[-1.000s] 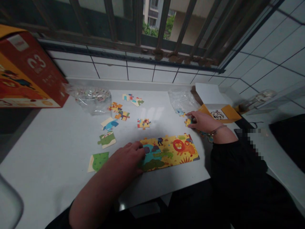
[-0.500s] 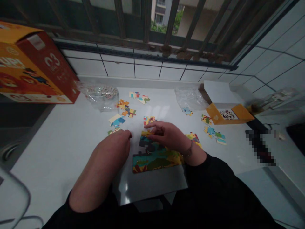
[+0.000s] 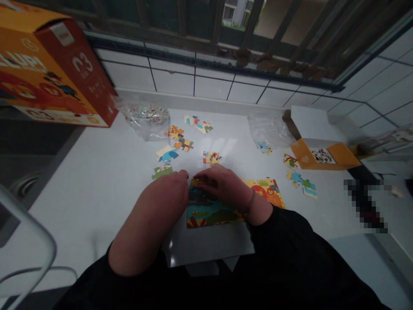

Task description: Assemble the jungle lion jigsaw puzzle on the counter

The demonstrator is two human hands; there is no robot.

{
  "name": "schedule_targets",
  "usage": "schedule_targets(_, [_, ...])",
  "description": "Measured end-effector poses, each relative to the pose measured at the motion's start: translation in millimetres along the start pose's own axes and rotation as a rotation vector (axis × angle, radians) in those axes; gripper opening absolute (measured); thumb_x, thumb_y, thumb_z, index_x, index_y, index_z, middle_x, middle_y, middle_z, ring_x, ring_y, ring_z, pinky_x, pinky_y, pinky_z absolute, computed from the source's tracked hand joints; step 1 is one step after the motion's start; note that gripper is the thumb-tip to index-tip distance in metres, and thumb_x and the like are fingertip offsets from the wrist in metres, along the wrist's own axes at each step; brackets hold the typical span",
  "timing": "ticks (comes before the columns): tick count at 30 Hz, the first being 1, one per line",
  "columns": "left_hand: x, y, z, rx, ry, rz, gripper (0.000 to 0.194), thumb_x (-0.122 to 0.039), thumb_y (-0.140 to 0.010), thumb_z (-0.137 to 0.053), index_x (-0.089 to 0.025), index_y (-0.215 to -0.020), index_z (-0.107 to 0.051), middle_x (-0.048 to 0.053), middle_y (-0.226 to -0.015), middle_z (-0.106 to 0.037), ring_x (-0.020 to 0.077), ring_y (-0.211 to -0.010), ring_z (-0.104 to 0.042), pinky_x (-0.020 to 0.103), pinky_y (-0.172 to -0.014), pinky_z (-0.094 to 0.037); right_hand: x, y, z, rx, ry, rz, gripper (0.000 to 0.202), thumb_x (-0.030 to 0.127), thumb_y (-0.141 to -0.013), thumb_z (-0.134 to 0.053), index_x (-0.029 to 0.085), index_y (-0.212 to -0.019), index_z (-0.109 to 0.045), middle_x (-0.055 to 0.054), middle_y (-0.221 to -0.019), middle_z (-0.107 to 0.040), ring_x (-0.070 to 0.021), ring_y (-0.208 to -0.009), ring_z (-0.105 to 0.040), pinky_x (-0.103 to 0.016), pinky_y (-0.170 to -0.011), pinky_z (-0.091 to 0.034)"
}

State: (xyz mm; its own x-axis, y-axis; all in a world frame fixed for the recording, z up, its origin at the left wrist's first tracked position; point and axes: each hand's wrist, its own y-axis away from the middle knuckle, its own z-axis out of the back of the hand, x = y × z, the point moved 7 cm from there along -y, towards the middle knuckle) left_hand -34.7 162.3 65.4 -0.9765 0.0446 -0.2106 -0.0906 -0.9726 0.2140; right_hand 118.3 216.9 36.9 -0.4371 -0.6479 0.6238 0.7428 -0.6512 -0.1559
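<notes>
A partly joined jigsaw puzzle [image 3: 209, 211], with a teal and green scene, lies before me on the counter. My right hand [image 3: 222, 183] rests over its upper part, index finger and thumb apart at the top left corner. At the puzzle's left edge is my left hand [image 3: 172, 189], its fingers curled inward; whatever they hold is hidden. Yellow puzzle pieces with lions [image 3: 266, 191] show beyond my right wrist. Just past my right fingers sits a small yellow puzzle piece [image 3: 211, 157]. A green puzzle piece [image 3: 162, 171] lies near my left knuckles.
Loose puzzle pieces [image 3: 183, 144] lie at the back left, others [image 3: 295, 177] at the right. A clear bag of pieces [image 3: 145, 118] sits beside a big orange box [image 3: 93, 82]. Another plastic bag [image 3: 269, 129] lies near an open yellow box [image 3: 306, 159]. A barred window is behind.
My right hand has drawn back from the small yellow piece to the puzzle's top left corner. My left hand has come closer to the puzzle's left edge. The view has shifted.
</notes>
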Motion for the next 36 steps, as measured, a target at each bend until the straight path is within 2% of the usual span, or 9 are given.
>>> schedule_targets(8, [-3,0,2.7,0.051,-0.048,0.027,0.029,-0.020,-0.107,-0.046,-0.015,-0.116,-0.073,0.016,-0.109,-0.082,0.0311,-0.099,-0.079,0.040,-0.085,-0.058,11,1,-6,0.108,0.066,0.152,0.054,0.041,-0.099,-0.089,0.026,-0.149,-0.073,-0.013,-0.132,-0.073,-0.0286,-0.120,-0.065,-0.045,-0.108,-0.050])
schedule_targets(15, [1,0,-7.4,0.044,-0.053,-0.013,0.022,-0.028,-0.107,-0.053,-0.018,-0.114,-0.073,0.013,-0.103,-0.080,0.0314,-0.096,-0.077,0.041,-0.083,-0.056,14,2,-5,0.081,0.123,0.179,0.041,0.042,-0.098,-0.090,0.020,-0.131,-0.080,-0.011,-0.121,-0.078,-0.0267,-0.111,-0.068,-0.042,-0.102,-0.051])
schedule_targets(19, [-7,2,-8.7,0.033,-0.044,-0.052,0.015,-0.024,-0.104,-0.061,-0.018,-0.112,-0.072,0.013,-0.107,-0.078,0.0316,-0.101,-0.076,0.042,-0.088,-0.057,19,2,-4,0.070,0.199,0.215,0.008,0.030,-0.107,-0.078,0.022,-0.107,-0.081,-0.006,-0.101,-0.081,-0.0220,-0.093,-0.066,-0.037,-0.091,-0.049])
schedule_targets(22, [-19,2,-8.2,0.026,-0.025,-0.087,0.015,-0.018,-0.105,-0.058,-0.017,-0.114,-0.071,0.013,-0.113,-0.077,0.0305,-0.106,-0.075,0.042,-0.093,-0.058,21,2,-1,0.038,0.277,0.211,0.023,0.030,-0.114,-0.067,0.022,-0.095,-0.078,-0.004,-0.092,-0.080,-0.0217,-0.086,-0.063,-0.037,-0.087,-0.048])
schedule_targets(24, [-27,2,-7.7,0.018,-0.013,-0.117,0.016,-0.015,-0.104,-0.059,-0.016,-0.116,-0.070,0.014,-0.117,-0.075,0.0310,-0.111,-0.073,0.043,-0.097,-0.058,14,2,10,-0.082,0.316,0.124,0.024,0.033,-0.115,-0.063,0.023,-0.099,-0.078,-0.006,-0.101,-0.082,-0.0243,-0.096,-0.066,-0.040,-0.092,-0.048])
schedule_targets(27, [-41,3,-10.1,0.015,0.001,-0.206,0.011,-0.017,-0.104,-0.062,-0.016,-0.112,-0.070,0.014,-0.119,-0.072,0.0313,-0.111,-0.072,0.045,-0.099,-0.059,-7,5,26,-0.271,0.346,-0.071,0.024,0.029,-0.115,-0.058,0.022,-0.128,-0.077,-0.011,-0.140,-0.078,-0.0300,-0.127,-0.065,-0.046,-0.109,-0.048])
schedule_targets(30, [-57,6,-17.6,0.019,0.048,-0.332,0.009,-0.021,-0.104,-0.067,-0.018,-0.112,-0.071,0.014,-0.122,-0.072,0.0320,-0.113,-0.071,0.048,-0.101,-0.060,-26,4,23,-0.246,0.378,-0.191,0.046,0.022,-0.111,-0.058,0.021,-0.157,-0.062,-0.013,-0.167,-0.063,-0.0339,-0.148,-0.055,-0.051,-0.121,-0.044])
schedule_targets(33, [-74,11,-25.5,0.018,0.132,-0.459,0.024,-0.025,-0.101,-0.077,-0.020,-0.123,-0.071,0.012,-0.134,-0.073,0.0338,-0.123,-0.070,0.052,-0.111,-0.058,-32,0,14,-0.158,0.392,-0.236,0.050,0.021,-0.110,-0.058,0.022,-0.160,-0.060,-0.013,-0.163,-0.066,-0.0335,-0.144,-0.058,-0.052,-0.122,-0.045])
schedule_targets(36, [-88,12,-32.3,0.064,0.138,-0.524,0.036,-0.029,-0.095,-0.087,-0.019,-0.126,-0.073,0.013,-0.139,-0.073,0.0365,-0.130,-0.070,0.055,-0.117,-0.056,-33,1,21,-0.157,0.407,-0.279,0.048,0.029,-0.108,-0.065,0.023,-0.155,-0.063,-0.016,-0.154,-0.069,-0.0354,-0.135,-0.061,-0.052,-0.115,-0.050])
